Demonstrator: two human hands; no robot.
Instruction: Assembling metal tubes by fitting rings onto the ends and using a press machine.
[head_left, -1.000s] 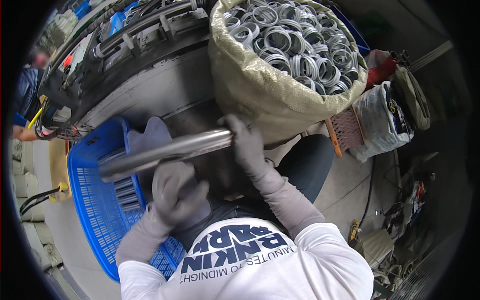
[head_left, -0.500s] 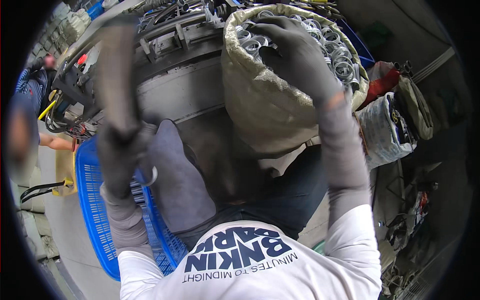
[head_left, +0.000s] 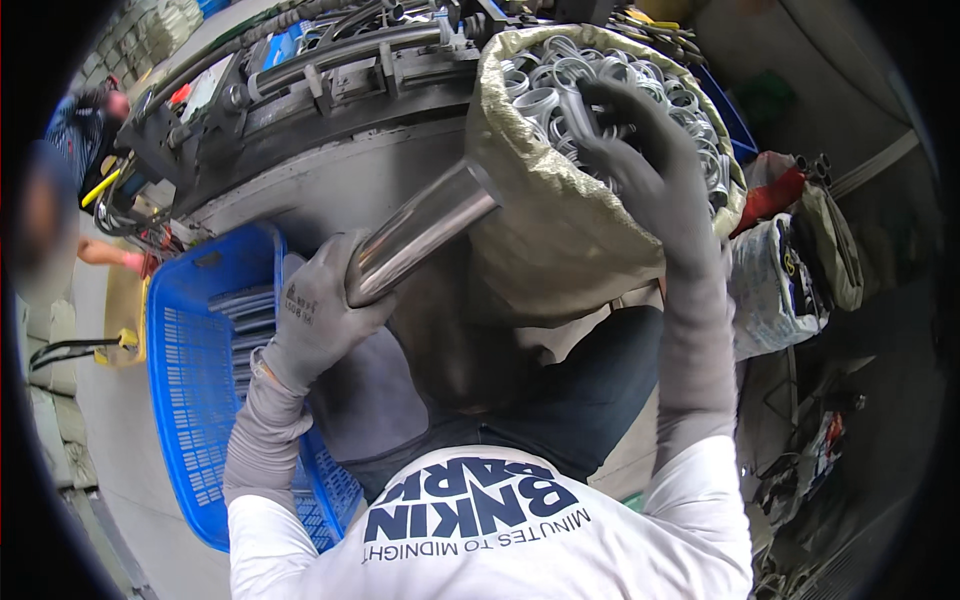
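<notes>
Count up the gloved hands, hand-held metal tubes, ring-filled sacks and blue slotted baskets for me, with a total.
Gloved hands, left hand and right hand: 2
Hand-held metal tube: 1
Ring-filled sack: 1
Blue slotted basket: 1
Total: 5

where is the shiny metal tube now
In the head view, the shiny metal tube is in the grey-gloved left hand, left of centre, slanting up toward the beige woven sack; the blue plastic basket lies to its left.

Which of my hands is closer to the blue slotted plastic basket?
Left. Your grey-gloved left hand, gripping a shiny round metal tube, appears at the basket's right edge; your grey-gloved right hand is farther right, at the beige woven sack's mouth.
</notes>
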